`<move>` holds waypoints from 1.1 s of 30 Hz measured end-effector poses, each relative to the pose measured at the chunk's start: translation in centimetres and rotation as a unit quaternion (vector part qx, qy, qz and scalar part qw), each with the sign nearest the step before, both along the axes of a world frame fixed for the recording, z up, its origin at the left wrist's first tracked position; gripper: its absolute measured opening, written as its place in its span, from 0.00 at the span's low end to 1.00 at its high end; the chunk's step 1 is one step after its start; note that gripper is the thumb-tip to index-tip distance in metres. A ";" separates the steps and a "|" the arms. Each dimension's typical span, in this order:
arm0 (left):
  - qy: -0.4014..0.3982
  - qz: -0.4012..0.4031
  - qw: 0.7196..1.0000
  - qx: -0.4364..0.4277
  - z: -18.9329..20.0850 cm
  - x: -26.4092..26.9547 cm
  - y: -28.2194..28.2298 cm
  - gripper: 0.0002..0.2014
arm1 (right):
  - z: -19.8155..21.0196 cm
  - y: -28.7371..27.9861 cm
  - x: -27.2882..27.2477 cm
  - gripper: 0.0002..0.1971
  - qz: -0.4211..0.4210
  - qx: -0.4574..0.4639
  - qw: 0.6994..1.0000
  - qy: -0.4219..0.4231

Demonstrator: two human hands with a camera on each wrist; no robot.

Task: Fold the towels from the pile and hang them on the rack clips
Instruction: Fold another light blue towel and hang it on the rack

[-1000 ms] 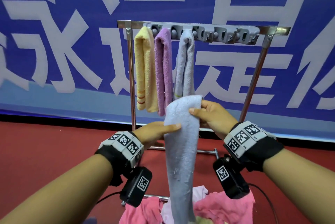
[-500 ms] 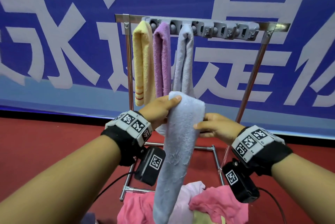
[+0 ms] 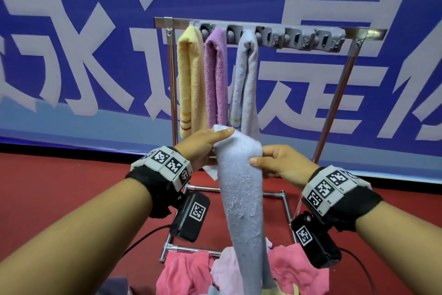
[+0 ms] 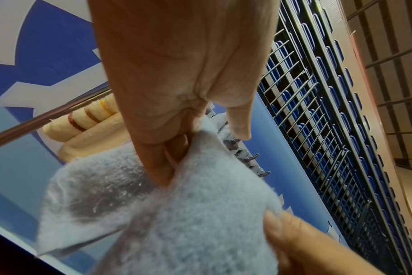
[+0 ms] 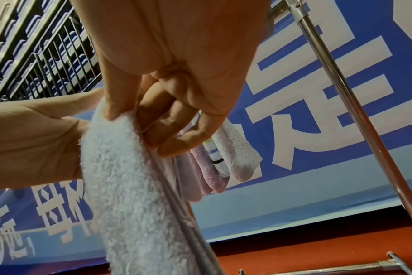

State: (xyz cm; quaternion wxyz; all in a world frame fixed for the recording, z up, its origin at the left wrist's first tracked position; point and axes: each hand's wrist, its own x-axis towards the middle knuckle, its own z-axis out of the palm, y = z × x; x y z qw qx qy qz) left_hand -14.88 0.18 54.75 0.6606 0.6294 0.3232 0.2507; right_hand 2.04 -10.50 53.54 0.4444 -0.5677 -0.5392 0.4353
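Up front, left hand (image 3: pixel 203 145) and right hand (image 3: pixel 279 163) both pinching the folded light-blue towel (image 3: pixel 241 199), below three towels hanging from the rack clips (image 3: pixel 299 40), pink pile (image 3: pixel 294 270) underneath.

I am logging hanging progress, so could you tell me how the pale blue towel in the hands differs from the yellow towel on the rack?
The pale blue towel is gripped near its top by the left hand and right hand; the yellow towel hangs from the rack clips, untouched. The blue one's lower end reaches the pile; the yellow one hangs free. The yellow one shows stripes near its end; the blue shows none. Both are folded lengthwise.
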 end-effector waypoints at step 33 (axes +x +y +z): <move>-0.043 -0.053 0.997 0.029 0.2 0.9 -1.4 0.15 | 0.4 0.1 1.1 0.08 -0.050 -0.046 0.998 0.011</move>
